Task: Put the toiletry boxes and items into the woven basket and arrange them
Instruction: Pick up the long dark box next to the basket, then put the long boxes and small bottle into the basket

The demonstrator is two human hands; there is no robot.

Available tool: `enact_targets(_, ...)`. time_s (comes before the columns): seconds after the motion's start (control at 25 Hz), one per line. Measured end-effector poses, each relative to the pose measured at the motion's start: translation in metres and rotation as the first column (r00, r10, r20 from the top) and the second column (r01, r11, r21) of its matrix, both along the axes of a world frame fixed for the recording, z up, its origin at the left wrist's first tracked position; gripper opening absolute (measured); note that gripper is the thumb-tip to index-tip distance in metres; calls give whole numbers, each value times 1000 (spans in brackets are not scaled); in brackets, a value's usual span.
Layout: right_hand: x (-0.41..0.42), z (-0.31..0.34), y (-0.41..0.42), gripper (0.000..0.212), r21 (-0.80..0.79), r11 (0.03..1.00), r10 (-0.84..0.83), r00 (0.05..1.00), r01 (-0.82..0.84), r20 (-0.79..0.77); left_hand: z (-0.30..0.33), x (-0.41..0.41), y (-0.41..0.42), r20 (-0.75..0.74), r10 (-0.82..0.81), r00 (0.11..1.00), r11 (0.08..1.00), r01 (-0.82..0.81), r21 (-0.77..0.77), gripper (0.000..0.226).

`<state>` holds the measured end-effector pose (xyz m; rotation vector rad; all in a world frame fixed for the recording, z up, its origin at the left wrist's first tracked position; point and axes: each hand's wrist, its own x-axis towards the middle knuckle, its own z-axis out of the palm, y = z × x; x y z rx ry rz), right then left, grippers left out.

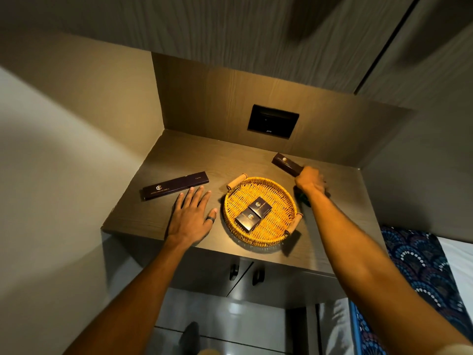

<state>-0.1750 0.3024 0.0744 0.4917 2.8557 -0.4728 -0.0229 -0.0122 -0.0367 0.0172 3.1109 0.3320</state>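
Your right hand [310, 181] grips dark box [286, 163], ready for woven basket [258, 231]; left hand [190, 216] spread flat on bench [133, 216], bracing.

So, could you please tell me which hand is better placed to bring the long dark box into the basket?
The left hand: it lies open beside the long box, while the right hand already grips another box beyond the basket.

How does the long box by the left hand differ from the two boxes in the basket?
The long box is a slim strip lying on the shelf, outside the woven basket; the two small boxes are squarish and sit side by side, already inside. All are dark with a gold logo.
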Motion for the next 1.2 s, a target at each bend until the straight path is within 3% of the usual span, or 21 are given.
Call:
enact_targets(0.12, 1, 22, 18, 54, -37, 978, 194, 955, -207, -227, 1, 1, 0, 4, 1, 1000, 1000, -1, 2, 70)
enact_targets(0.24, 12, 43, 36, 57, 17, 777, 597, 729, -629, -337, 1, 1, 0, 4, 1, 1000, 1000, -1, 6, 70)
enact_targets(0.36, 36, 43, 48, 61, 64, 582, 808, 567, -811, -160, 2, 2, 1, 3, 0, 1000, 1000, 0, 1, 69)
enact_targets(0.44, 50, 32, 50, 63, 177, 506, 859, 511, -844, -18, 3, 3, 2, 5, -2, 1000, 1000, 2, 1, 69)
enact_targets(0.56, 62, 18, 42, 63, 275, 435, 879, 471, -857, 74, 4, 3, 1, 8, -5, 1000, 1000, 5, 11, 68)
enact_targets(0.68, 66, 14, 35, 63, 273, 427, 875, 470, -862, 114, 3, 4, 1, 13, -7, 1000, 1000, 6, 2, 68)
enact_targets(0.8, 72, 25, 39, 70, 223, 505, 833, 538, -834, 125, 2, 4, 0, 10, -3, 1000, 1000, 3, -1, 69)
enact_targets(0.92, 83, 45, 16, 63, 50, 650, 749, 628, -758, -210, 2, 4, 4, 4, 8, 1000, 1000, -8, -6, 69)
enact_targets(1.0, 91, 46, -45, 65, 26, 692, 654, 612, -721, -444, 5, 4, 1, 2, -1, 1000, 1000, 1, -9, 69)
enact_targets(1.04, 95, 43, -79, 66, 26, 709, 624, 609, -705, -489, 5, 6, 7, -2, -13, 1000, 1000, 13, -6, 68)
enact_targets(1.12, 96, 34, -162, 68, -15, 700, 631, 628, -714, -456, 11, 8, 2, -18, -28, 999, 997, 27, -67, 68)
enact_targets(1.2, 90, 16, -224, 71, -35, 667, 717, 654, -744, -239, 14, 10, 7, 6, -8, 1000, 992, 9, -127, 70)
